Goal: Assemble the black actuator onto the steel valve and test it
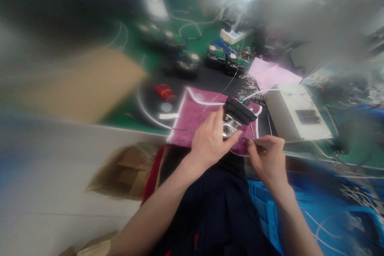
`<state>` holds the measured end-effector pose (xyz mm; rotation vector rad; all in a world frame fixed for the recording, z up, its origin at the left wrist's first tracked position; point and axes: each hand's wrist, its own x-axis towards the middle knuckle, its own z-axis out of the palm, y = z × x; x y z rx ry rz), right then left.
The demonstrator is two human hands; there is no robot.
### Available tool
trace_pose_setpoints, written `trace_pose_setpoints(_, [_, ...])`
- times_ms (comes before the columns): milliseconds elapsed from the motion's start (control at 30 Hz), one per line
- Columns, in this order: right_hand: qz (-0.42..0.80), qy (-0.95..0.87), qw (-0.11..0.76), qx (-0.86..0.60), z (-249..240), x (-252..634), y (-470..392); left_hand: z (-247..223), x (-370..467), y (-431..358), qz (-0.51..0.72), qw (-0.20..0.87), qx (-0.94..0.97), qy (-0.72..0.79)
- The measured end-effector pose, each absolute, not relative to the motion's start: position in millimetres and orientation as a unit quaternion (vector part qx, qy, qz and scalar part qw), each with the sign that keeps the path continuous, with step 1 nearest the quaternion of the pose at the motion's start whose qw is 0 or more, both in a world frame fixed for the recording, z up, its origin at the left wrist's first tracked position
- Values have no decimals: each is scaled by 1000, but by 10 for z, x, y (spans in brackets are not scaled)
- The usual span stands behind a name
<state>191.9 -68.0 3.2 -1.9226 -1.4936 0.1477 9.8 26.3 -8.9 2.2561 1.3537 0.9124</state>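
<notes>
A black and silver metal device point(239, 111) lies tilted on a pink cloth point(196, 118) at the table's front edge. My left hand point(211, 136) wraps round the device's left and near side, its thumb below the round silver part. To the right, my right hand point(267, 154) pinches a thin metal rod point(252, 130) that points up toward the device's black part. What else the right fingertips cover is too small to make out. A thin white cable point(255, 94) runs from the device's far side toward the right.
A white box point(297, 112) stands right of the cloth. Behind are loose screws point(251, 84), pink paper point(271, 74), circuit assemblies point(226, 57) and a power strip point(235, 35). A red roll point(165, 92) lies left. Blue crates point(271, 216) and a cardboard box point(127, 170) sit below the table.
</notes>
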Motion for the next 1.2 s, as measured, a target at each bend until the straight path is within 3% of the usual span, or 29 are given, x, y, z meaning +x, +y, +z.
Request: trace_pose_setpoints(1200, [57,-569,356,-739,13,1913,-678,-82,104,263,315,182,797,482])
